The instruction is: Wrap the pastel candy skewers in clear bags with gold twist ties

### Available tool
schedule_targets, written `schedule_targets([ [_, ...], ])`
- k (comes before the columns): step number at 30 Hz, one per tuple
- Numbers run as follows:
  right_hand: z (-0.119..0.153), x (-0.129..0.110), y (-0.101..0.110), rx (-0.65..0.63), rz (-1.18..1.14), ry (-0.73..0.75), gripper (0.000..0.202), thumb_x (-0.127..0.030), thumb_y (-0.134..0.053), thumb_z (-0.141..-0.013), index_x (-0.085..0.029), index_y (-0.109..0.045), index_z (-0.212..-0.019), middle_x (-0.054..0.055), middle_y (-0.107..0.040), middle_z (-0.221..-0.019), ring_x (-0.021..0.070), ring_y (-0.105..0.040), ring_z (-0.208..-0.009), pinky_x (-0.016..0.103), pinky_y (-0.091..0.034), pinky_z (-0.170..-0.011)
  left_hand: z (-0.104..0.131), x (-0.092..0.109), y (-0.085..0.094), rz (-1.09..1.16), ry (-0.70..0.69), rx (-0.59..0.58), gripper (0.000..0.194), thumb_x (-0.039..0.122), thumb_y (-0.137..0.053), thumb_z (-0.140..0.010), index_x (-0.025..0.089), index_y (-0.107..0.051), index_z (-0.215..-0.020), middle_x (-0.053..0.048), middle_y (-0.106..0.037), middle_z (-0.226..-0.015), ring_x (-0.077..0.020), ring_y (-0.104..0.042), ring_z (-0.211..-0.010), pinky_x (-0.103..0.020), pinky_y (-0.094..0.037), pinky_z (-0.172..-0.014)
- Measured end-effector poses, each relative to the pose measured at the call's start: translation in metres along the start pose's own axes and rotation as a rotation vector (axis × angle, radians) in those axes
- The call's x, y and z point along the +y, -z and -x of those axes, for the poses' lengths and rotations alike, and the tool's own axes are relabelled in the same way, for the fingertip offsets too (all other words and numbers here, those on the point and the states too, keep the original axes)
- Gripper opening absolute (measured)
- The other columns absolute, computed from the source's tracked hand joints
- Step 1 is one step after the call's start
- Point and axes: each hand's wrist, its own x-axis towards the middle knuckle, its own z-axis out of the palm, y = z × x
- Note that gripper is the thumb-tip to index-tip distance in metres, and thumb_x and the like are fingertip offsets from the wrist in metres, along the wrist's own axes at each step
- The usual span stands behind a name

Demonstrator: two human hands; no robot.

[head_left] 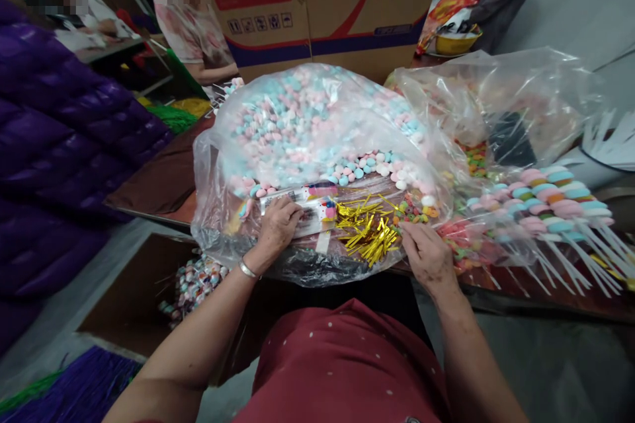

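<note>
Glossy clear plastic bag point(297, 106), shiny gold, probably foil, twist ties point(370, 231).

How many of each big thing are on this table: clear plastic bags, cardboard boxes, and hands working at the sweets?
Clear plastic bags: 2, the candy bag and the second bag
Cardboard box behind them: 1
Hands at work: 2, left hand and right hand
Total: 5

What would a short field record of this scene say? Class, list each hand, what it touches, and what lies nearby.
left hand: rests on a printed packet
right hand: fingertips at the gold twist ties
behind: clear bag of pink and blue candies
right side: candy skewers
back: cardboard box
</note>
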Motion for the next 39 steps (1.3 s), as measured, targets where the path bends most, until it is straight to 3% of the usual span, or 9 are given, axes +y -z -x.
schedule_targets([
  [21,-0.004,-0.004,0.014,-0.035,-0.113,-0.08,0.026,-0.014,-0.049,-0.093,-0.016,-0.063,-0.114,0.009,-0.073,-0.102,0.0183,-0.07,-0.093,0.028,-0.057,-0.088,-0.012,0.002,0.014,-0.143,-0.076,0.062,0.019,0.023,-0.044,-0.093,0.022,-0.058,-0.08,-0.006,-0.064,-0.078,-0.0238,-0.055,-0.081,-0.039,-0.041,-0.075],
  [25,-0.005,-0.007,0.027,-0.029,0.009,-0.048,0.033,-0.017,-0.049,-0.094,-0.016,-0.058,-0.125,0.011,-0.071,-0.112,0.0202,-0.07,-0.098,0.027,-0.056,-0.087,-0.016,0.01,0.022,-0.216,-0.181,0.181,0.013,0.021,-0.049,-0.092,0.023,-0.06,-0.085,-0.006,-0.067,-0.083,-0.0227,-0.056,-0.082,-0.038,-0.039,-0.075],
  [28,-0.012,-0.011,0.037,-0.046,0.021,-0.074,0.032,-0.021,-0.048,-0.095,-0.019,-0.057,-0.126,0.009,-0.072,-0.109,0.0201,-0.071,-0.094,0.028,-0.056,-0.085,-0.018,0.017,0.023,-0.253,-0.261,0.235,0.011,0.017,-0.051,-0.091,0.023,-0.06,-0.087,-0.005,-0.068,-0.085,-0.0219,-0.057,-0.083,-0.037,-0.039,-0.075],
  [35,-0.034,-0.018,0.024,-0.063,-0.068,0.008,0.026,-0.019,-0.049,-0.094,-0.016,-0.063,-0.116,0.009,-0.074,-0.099,0.0185,-0.072,-0.086,0.029,-0.058,-0.084,-0.017,0.025,0.017,-0.102,-0.267,0.148,0.01,0.017,-0.048,-0.092,0.022,-0.056,-0.091,-0.005,-0.065,-0.083,-0.0216,-0.055,-0.08,-0.037,-0.041,-0.076],
  [39,-0.031,-0.021,0.013,-0.085,-0.115,0.018,0.027,-0.017,-0.049,-0.093,-0.017,-0.063,-0.116,0.009,-0.074,-0.1,0.0184,-0.072,-0.087,0.03,-0.058,-0.086,-0.009,0.031,0.017,0.051,-0.216,-0.098,0.013,0.03,-0.056,-0.09,0.021,-0.057,-0.1,-0.006,-0.064,-0.094,-0.0227,-0.055,-0.09,-0.039,-0.042,-0.083],
])
